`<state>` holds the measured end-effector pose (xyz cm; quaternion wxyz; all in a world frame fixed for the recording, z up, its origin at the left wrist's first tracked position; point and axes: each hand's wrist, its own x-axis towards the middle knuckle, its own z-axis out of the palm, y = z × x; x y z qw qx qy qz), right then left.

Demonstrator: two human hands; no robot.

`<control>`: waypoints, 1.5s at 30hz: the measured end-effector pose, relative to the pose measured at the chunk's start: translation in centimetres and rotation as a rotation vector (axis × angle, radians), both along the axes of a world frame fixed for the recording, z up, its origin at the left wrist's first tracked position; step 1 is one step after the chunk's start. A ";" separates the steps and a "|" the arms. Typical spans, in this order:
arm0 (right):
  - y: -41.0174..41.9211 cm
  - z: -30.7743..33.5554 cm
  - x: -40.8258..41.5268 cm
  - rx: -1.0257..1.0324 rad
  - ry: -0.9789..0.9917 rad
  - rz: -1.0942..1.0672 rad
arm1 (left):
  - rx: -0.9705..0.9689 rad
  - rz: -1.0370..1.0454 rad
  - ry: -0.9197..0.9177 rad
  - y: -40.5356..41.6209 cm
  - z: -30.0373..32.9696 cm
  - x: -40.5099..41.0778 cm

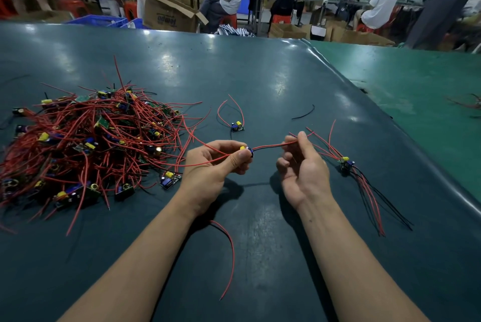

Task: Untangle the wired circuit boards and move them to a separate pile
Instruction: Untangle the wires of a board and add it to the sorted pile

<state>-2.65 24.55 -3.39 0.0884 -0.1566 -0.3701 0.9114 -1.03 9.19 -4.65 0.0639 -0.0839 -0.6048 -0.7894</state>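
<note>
Tangled pile [86, 139]: red wires, yellow/blue parts, green boards. Table mat [260, 74] dark teal; neighbouring mat [416, 82] lighter green. Loose wire [303, 112] blk.

Both bare forearms reached forward from the lower edge of the view, angled slightly toward each other. The left hand [218, 162] was turned palm-inward, its fingers curled and the thumb pressed against the forefinger in a pinch on a small circuit board with a yellow and a blue part [246, 150]. The right hand [303, 168] was raised palm-up, its thumb and forefinger pinching the thin red and black wires [273, 145] running from that board, the other fingers loosely curled.
</note>
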 end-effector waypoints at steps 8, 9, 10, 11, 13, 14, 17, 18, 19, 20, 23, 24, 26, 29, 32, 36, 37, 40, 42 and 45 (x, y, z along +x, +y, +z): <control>0.8 0.1 -0.2 -0.186 -0.035 0.021 | -0.002 -0.025 -0.006 0.0 0.0 0.1; 0.9 0.2 -0.2 -0.209 -0.043 0.040 | -0.004 -0.043 -0.016 0.0 -0.1 0.1; 1.1 0.2 -0.2 -0.212 -0.045 0.042 | -0.007 -0.062 -0.029 0.0 -0.1 0.1; 1.3 0.2 -0.2 -0.200 -0.040 0.032 | -0.012 -0.081 -0.042 -0.1 -0.1 0.0; 1.5 0.2 -0.2 -0.156 -0.024 0.000 | -0.023 -0.110 -0.057 -0.1 -0.2 0.0; 1.5 0.2 -0.2 -0.137 -0.021 -0.017 | -0.030 -0.118 -0.056 -0.1 -0.2 0.0; 1.5 0.1 -0.2 -0.125 -0.034 -0.046 | -0.054 -0.127 -0.034 0.0 -0.2 0.2; 1.5 0.1 -0.2 -0.135 -0.038 -0.045 | -0.059 -0.127 -0.024 0.0 -0.2 0.2; 1.5 0.1 -0.3 -0.145 -0.042 -0.041 | -0.059 -0.127 -0.016 0.0 -0.1 0.2; 1.4 0.0 -0.3 -0.151 -0.043 -0.034 | -0.052 -0.128 -0.011 0.0 -0.1 0.2; 1.1 -0.1 -0.3 -0.135 -0.033 -0.025 | 0.001 -0.100 0.001 0.0 0.0 0.2; 1.1 -0.1 -0.2 -0.113 -0.024 -0.014 | 0.038 -0.061 0.003 -0.1 0.0 0.1; 0.8 0.1 0.2 -0.048 0.002 0.096 | 0.130 0.042 -0.012 -0.4 0.1 -0.3; -0.8 -0.2 1.3 0.232 0.050 0.450 | 0.133 0.116 -0.037 -0.7 0.0 -0.5; -2.6 -0.6 2.5 0.505 0.150 0.681 | 0.085 0.014 -0.075 -0.5 -0.1 -0.1; -2.3 -0.5 2.8 0.526 0.177 0.667 | 0.023 -0.048 -0.068 -0.9 0.0 -0.3; -2.3 -0.4 2.8 0.528 0.171 0.666 | 0.031 -0.079 -0.081 -1.0 0.0 -0.4; -2.4 -0.2 2.8 0.536 0.158 0.628 | 0.141 -0.211 -0.138 -1.2 -0.1 -0.3; -2.5 -0.2 2.8 0.548 0.137 0.559 | 0.156 -0.176 -0.129 -1.2 -0.2 -0.5; -2.6 -0.2 2.6 0.566 0.119 0.421 | 0.182 -0.016 -0.113 -1.0 0.0 -0.9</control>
